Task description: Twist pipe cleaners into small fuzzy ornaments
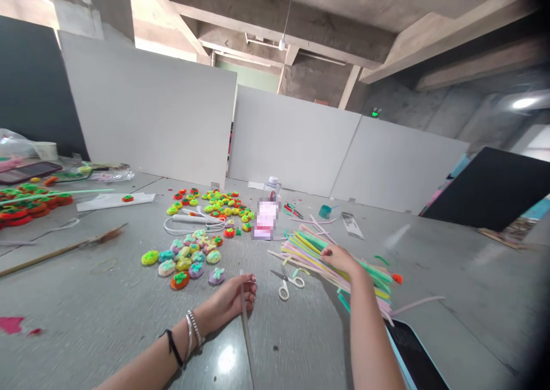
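Note:
My left hand [238, 298] has its fingers curled round a pale, thin pipe cleaner [247, 338] that trails down toward the table's near edge. At the right, my right hand [341, 259] lies on a thick bundle of pipe cleaners [307, 252] in green, yellow, pink and cream; its fingers are bent in on them, and the fingertips are partly hidden. Between the hands, white-handled scissors [284, 286] lie with their blades apart. Beyond my left hand sits a cluster of small fuzzy pastel discs with leafy tops [184, 264].
Farther back are red and yellow fuzzy discs [215, 204], a white corded tool [195, 219], a phone [265, 218], a clear bottle [272, 188] and red-handled pliers [293, 209]. A dark tablet-like device [415, 353] lies under my right forearm. A brush-ended stick [55, 255] lies left.

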A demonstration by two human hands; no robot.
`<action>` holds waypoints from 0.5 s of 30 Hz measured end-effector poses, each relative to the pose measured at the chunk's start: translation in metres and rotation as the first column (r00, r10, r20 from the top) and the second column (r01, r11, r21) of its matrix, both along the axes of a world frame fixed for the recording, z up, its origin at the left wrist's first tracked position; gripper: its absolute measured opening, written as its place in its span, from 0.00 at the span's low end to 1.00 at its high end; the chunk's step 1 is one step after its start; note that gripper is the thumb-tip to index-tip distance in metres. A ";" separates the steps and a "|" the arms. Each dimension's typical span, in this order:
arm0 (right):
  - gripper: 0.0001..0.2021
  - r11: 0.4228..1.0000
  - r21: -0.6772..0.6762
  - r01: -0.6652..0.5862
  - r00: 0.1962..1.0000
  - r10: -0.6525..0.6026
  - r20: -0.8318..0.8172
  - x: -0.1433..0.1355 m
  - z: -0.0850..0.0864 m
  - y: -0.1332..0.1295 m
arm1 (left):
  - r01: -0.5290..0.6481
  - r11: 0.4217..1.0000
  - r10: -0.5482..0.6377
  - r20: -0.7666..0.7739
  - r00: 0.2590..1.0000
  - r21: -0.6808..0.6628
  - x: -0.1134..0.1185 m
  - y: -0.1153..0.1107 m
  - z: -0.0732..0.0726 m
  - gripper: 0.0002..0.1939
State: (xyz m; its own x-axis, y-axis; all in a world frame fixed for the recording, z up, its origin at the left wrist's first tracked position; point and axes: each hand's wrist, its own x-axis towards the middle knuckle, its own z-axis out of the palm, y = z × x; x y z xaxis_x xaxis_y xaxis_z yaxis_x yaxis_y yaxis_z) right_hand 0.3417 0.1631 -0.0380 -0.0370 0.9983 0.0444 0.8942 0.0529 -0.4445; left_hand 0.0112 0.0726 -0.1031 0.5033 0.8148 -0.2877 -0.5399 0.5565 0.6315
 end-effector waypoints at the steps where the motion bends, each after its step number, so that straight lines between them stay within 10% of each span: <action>1: 0.04 1.000 0.006 0.005 1.000 -0.005 0.003 -0.001 0.000 0.000 | 0.001 1.000 -0.001 -0.001 1.000 0.002 0.000 0.000 0.000 0.08; 15: 0.12 0.983 0.158 0.098 0.991 -0.110 0.070 0.011 0.002 0.004 | 0.017 1.000 -0.017 0.009 1.000 0.001 0.000 0.002 -0.001 0.07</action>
State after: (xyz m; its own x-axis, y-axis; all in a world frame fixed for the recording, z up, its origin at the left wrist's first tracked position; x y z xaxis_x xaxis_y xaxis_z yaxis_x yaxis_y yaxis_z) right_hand 0.3523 0.1671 -0.0360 0.0576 0.9783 0.1989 0.9299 0.0199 -0.3673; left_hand 0.0107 0.0744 -0.1044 0.5198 0.8063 -0.2822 -0.5357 0.5650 0.6276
